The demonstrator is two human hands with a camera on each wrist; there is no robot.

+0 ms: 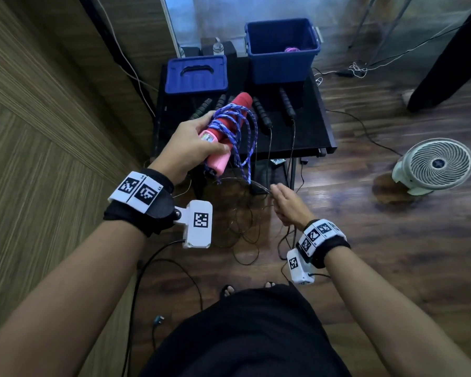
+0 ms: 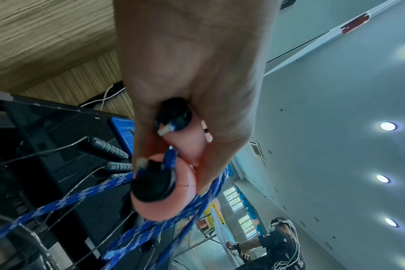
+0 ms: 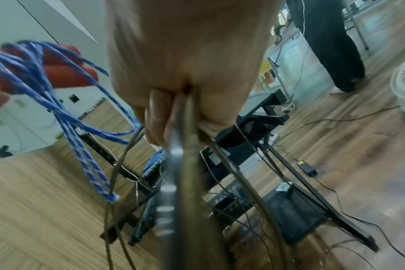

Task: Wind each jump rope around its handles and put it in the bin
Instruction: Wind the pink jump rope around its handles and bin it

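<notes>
My left hand (image 1: 193, 140) grips a pair of pink and red handles (image 1: 230, 121) held together above the table's front edge. A blue braided rope (image 1: 246, 137) is looped loosely around them, and its slack hangs below. From the left wrist, the handles' black end caps (image 2: 155, 186) stick out past my fingers. My right hand (image 1: 283, 202) is lower, in front of the table, with its fingers curled on a thin dark rope (image 3: 187, 164) that hangs from the table. The open blue bin (image 1: 282, 50) stands at the table's back right with a wound pink rope (image 1: 292, 49) inside.
The bin's blue lid (image 1: 196, 74) lies at the back left of the black table (image 1: 314, 137). Several black handles (image 1: 261, 110) lie on the table, their thin ropes piled on the floor. A white fan (image 1: 435, 164) and another person's leg (image 1: 452, 58) are at right.
</notes>
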